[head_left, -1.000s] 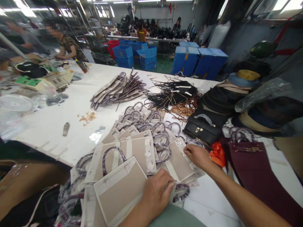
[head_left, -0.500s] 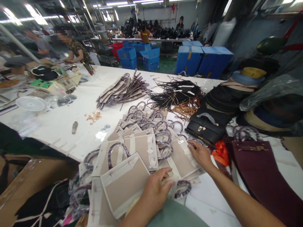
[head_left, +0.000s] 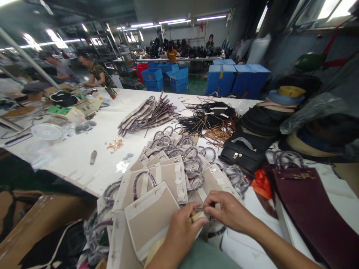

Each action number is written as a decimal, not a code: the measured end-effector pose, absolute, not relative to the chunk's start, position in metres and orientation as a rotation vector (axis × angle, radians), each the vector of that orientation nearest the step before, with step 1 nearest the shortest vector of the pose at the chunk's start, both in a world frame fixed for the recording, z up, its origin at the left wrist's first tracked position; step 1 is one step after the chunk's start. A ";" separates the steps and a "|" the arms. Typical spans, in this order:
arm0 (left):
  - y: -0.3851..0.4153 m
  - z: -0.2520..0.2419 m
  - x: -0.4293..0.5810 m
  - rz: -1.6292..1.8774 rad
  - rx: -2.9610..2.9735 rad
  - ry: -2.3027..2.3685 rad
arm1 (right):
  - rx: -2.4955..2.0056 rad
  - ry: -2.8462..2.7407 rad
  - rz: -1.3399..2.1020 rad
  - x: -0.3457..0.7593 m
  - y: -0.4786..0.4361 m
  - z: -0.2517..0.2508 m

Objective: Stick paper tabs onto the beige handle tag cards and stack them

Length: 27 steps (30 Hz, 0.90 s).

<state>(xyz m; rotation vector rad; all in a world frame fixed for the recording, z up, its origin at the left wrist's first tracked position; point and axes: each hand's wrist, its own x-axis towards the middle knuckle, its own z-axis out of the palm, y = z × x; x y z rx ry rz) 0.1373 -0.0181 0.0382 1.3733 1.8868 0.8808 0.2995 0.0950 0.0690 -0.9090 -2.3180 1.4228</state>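
Note:
My left hand point(head_left: 183, 226) is closed on the edge of a beige bag panel point(head_left: 150, 216) that lies on top of a pile of like panels with grey plastic-wrapped handles point(head_left: 193, 175). My right hand point(head_left: 224, 209) meets it from the right, thumb and fingers pinched on a small yellowish piece point(head_left: 196, 216) at that same edge. The two hands touch over the near end of the pile. More beige panels point(head_left: 168, 175) fan out behind them on the white table point(head_left: 84, 153).
A maroon bag point(head_left: 305, 201), a black bag point(head_left: 244, 153) and an orange scrap point(head_left: 260, 183) lie to the right. Black and tan cords point(head_left: 210, 117) and another panel stack point(head_left: 146, 114) sit farther back. A cardboard box point(head_left: 36, 220) stands at the left. Other people work at far tables.
My right hand left the beige panel on the right and came in to my left hand, pinching at the panel edge. The view tilted slightly up.

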 end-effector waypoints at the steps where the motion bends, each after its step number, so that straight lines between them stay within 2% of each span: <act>1: -0.019 0.038 0.137 0.864 1.417 1.875 | -0.889 -2.370 1.380 0.301 0.095 0.068; 9: -0.020 0.035 0.133 0.828 1.556 1.794 | -0.897 -2.588 1.236 0.302 0.095 0.065; 21: -0.015 0.041 0.128 0.578 1.820 1.829 | -0.797 -2.783 0.950 0.295 0.096 0.059; 24: -0.011 0.042 0.128 0.602 1.929 1.807 | -0.943 -2.670 0.857 0.296 0.113 0.043; 27: -0.008 0.039 0.126 0.697 1.950 1.765 | -1.203 -2.272 1.019 0.301 0.150 0.022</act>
